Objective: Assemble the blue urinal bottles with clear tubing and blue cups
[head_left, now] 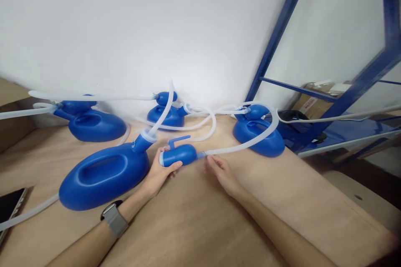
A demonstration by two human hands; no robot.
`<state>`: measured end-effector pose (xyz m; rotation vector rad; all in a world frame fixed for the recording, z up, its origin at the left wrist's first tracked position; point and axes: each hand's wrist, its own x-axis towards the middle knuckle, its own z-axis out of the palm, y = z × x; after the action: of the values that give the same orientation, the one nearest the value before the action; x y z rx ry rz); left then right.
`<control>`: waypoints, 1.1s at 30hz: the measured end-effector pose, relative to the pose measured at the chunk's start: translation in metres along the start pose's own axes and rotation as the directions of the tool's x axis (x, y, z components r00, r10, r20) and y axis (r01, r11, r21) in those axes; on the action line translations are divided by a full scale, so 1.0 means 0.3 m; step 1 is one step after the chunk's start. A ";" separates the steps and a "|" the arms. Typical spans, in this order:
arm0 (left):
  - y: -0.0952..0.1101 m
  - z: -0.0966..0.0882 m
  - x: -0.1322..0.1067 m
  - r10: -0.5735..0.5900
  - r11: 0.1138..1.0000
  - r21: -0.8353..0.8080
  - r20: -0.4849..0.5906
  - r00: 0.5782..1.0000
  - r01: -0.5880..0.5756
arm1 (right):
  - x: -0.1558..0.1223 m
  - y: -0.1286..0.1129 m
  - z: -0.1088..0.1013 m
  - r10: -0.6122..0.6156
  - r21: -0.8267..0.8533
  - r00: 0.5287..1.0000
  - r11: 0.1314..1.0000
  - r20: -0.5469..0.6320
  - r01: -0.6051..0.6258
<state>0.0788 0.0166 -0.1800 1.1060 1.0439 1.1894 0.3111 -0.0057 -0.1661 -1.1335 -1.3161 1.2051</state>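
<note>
My left hand (159,171) wraps around a small blue plastic cup-like piece (180,155) with a pale rim, a thin lever arm on top and a narrow spout pointing right. The end of a translucent white hose (241,147) sits at that spout. At this joint my right hand (221,171) has thumb and fingers pinched together; a thin dark detail shows there, too small and blurred to name. Beside my left forearm lies a big blue plastic bottle (106,175) with a hollow grip, and another hose (167,110) rises from its open neck.
More blue bottles stand along the wall: at the left (97,127), in the middle (164,119) and at the right (260,135), with hoses looping between them. A dark flat device (11,206) lies at the left edge. A blue metal rack (313,133) holds cardboard at the right.
</note>
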 end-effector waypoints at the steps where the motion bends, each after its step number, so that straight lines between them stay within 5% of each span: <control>1: 0.000 0.000 -0.001 0.002 1.000 0.007 0.005 1.000 -0.002 | 0.001 0.006 0.002 0.018 0.017 1.000 1.000 -0.010 -0.018; 10: 0.001 -0.003 -0.003 -0.008 1.000 -0.007 0.010 1.000 0.008 | 0.004 0.045 -0.002 0.147 0.267 0.988 0.952 0.037 -0.152; 22: 0.000 -0.002 -0.005 0.002 0.999 0.045 0.023 1.000 -0.003 | 0.000 0.012 -0.014 0.022 -0.032 1.000 0.999 -0.015 -0.023; 33: -0.006 -0.004 -0.005 0.003 0.999 0.050 0.026 1.000 -0.005 | 0.006 0.035 -0.005 0.052 0.032 0.996 0.998 -0.079 -0.050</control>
<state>0.0777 0.0152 -0.1819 1.1604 1.0569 1.1542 0.3127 -0.0031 -0.1764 -1.1875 -1.2115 1.2007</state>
